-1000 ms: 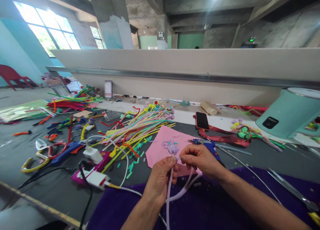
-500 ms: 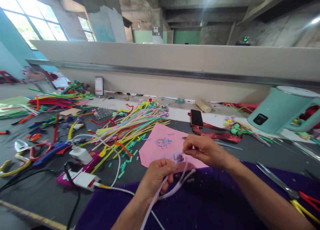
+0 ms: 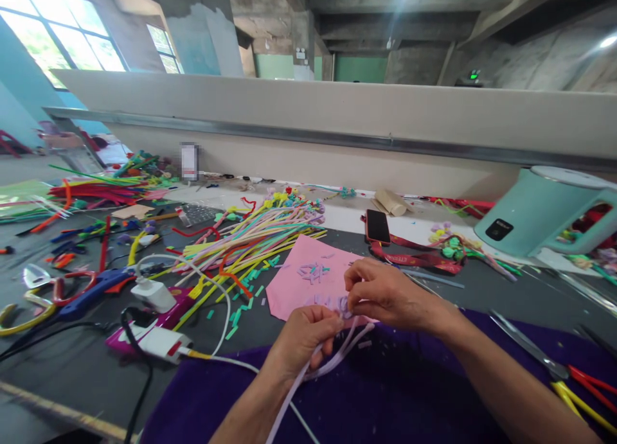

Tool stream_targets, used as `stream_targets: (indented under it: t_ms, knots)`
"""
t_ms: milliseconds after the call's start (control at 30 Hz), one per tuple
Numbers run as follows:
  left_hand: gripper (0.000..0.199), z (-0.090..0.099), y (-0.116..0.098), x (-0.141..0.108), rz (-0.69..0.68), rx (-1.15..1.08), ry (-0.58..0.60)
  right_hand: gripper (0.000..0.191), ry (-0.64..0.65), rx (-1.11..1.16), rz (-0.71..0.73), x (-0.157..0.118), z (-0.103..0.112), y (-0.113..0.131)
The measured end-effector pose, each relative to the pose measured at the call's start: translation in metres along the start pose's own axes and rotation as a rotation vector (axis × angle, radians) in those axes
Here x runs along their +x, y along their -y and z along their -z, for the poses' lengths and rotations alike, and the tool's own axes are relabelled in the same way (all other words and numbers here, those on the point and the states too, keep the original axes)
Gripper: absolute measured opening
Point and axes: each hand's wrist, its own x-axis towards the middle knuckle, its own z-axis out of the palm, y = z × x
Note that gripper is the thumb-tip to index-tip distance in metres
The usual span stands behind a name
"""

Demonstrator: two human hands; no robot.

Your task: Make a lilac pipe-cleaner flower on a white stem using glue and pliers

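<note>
My left hand (image 3: 308, 338) pinches pale lilac pipe cleaners (image 3: 337, 360) just below a small looped lilac flower head (image 3: 343, 305). Their stems trail down past my wrist and curve off to the right. My right hand (image 3: 376, 293) has its fingers closed at the right side of the flower head; whether a separate piece is between the fingertips is hidden. Beneath both hands lies a pink sheet (image 3: 289, 290), with short lilac cut pieces (image 3: 313, 272) scattered on it. A dark purple cloth (image 3: 409, 380) spreads below my forearms.
Bundled coloured pipe cleaners (image 3: 260, 229) lie left of centre, near green clippings (image 3: 236, 315). A power strip (image 3: 154, 335) with cables sits left. Scissors (image 3: 535, 351) rest at right, a phone (image 3: 377, 227) behind my hands, and a mint kettle (image 3: 540, 213) far right.
My right hand has moved slightly left and down, from just beside the flower head to touching it. My left hand stays nearly in place, still pinching the stems.
</note>
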Motion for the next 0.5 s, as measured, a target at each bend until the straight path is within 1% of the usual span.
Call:
stream_targets:
  t_ms: [200,333,400,500]
  knots:
    - [0.015,-0.006,-0.002,-0.002,-0.029,0.130,-0.082,0.007,-0.003,0.000,0.006,-0.001,0.002,0.002]
    - [0.011,-0.010,-0.004,-0.005,-0.062,0.223,-0.143,0.008,0.020,-0.002,0.027,-0.001,0.003,0.004]
    - [0.011,-0.011,-0.004,-0.007,-0.075,0.239,-0.145,0.008,0.033,-0.006,0.029,-0.001,0.003,0.004]
    - [0.009,-0.010,-0.005,-0.007,-0.041,0.228,-0.123,0.009,0.042,-0.003,0.023,-0.001,0.002,0.004]
